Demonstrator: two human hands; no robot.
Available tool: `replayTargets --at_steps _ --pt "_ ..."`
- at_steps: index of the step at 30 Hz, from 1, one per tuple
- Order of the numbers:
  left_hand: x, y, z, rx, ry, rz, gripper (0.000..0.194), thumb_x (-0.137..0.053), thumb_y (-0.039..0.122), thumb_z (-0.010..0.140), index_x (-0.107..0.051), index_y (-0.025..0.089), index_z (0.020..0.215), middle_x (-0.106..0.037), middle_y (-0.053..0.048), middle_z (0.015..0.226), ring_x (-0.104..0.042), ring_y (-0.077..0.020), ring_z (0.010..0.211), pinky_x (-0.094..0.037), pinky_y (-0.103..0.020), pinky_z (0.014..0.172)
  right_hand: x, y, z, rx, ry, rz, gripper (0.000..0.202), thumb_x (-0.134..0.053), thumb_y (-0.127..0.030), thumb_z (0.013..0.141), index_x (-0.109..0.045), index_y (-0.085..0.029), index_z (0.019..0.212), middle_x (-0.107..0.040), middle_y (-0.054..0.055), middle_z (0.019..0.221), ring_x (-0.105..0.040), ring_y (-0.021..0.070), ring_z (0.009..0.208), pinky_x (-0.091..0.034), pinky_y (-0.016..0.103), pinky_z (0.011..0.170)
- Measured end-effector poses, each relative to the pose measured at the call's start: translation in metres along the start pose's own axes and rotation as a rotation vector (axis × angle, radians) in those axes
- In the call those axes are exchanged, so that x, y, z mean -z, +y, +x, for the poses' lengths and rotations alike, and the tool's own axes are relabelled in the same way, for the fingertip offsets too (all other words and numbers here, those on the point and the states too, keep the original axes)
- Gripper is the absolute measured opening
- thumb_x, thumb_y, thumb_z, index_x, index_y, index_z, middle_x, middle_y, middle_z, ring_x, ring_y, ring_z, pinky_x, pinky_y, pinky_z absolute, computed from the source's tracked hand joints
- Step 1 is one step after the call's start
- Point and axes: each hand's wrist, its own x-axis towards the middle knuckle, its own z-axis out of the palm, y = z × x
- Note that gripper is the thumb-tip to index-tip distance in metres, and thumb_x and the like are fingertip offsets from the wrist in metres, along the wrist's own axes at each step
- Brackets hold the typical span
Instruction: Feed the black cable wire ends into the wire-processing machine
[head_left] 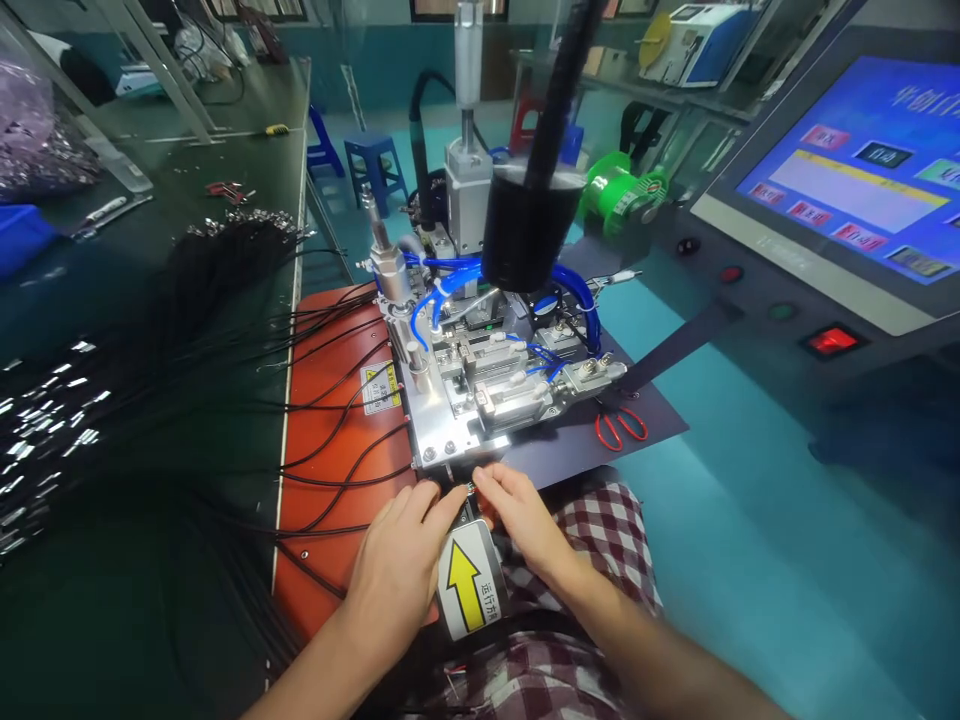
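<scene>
My left hand (401,560) and my right hand (521,515) meet at the front edge of a metal bench machine (442,425). Thumbs and fingers of both are pinched close together around a small shiny metal part (471,489), mostly hidden by the fingertips. Its exact kind does not show. Just below the fingers is a white label with a yellow arrow (466,585), on the front of the machine's feed track. Black cables (341,480) run across the orange base plate (322,370) to the machine's left side, where they are held in a row.
On the dark table (247,100) at left lie a bundle of black cables (217,260) and many metal-ended pieces (52,430). Red-handled scissors (621,430) rest right of the machine. A touchscreen panel (862,180) stands at right, a green wire spool (624,195) behind. A black cylinder (532,225) hangs above.
</scene>
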Motion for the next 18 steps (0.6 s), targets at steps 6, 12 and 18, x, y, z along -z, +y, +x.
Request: replayTargets --at_steps 6,12,18 --pt "0.0003 0.0004 0.0008 -0.002 -0.004 -0.001 0.045 -0.039 0.004 0.082 -0.056 0.021 0.120 -0.058 -0.008 0.094 -0.055 -0.0212 0.080 -0.051 -0.033 0.068 -0.0028 0.0012 0.0013 0.039 0.039 -0.045 0.034 -0.056 -0.051 0.080 -0.045 -0.020 0.068 -0.041 -0.007 0.049 -0.037 0.0103 0.043 -0.030 0.025 0.046" --pt "-0.0016 0.0009 0.0031 0.009 -0.029 0.025 0.047 -0.039 0.002 0.079 -0.057 0.019 0.120 -0.059 -0.010 0.095 -0.056 -0.0218 0.081 -0.051 -0.034 0.070 -0.0034 0.0037 -0.0006 0.101 0.075 -0.096 0.031 -0.052 -0.047 0.084 -0.045 -0.021 0.069 -0.039 -0.007 0.051 -0.035 0.0106 0.045 -0.027 0.025 0.046" --pt "-0.0044 0.0010 0.0028 0.027 -0.043 0.021 0.047 -0.041 0.003 0.079 -0.055 0.020 0.121 -0.058 -0.010 0.098 -0.056 -0.0229 0.086 -0.051 -0.035 0.073 -0.0050 0.0024 0.0022 -0.028 0.039 0.070 0.034 -0.057 -0.050 0.078 -0.044 -0.020 0.068 -0.039 -0.008 0.051 -0.032 0.0090 0.045 -0.025 0.024 0.046"
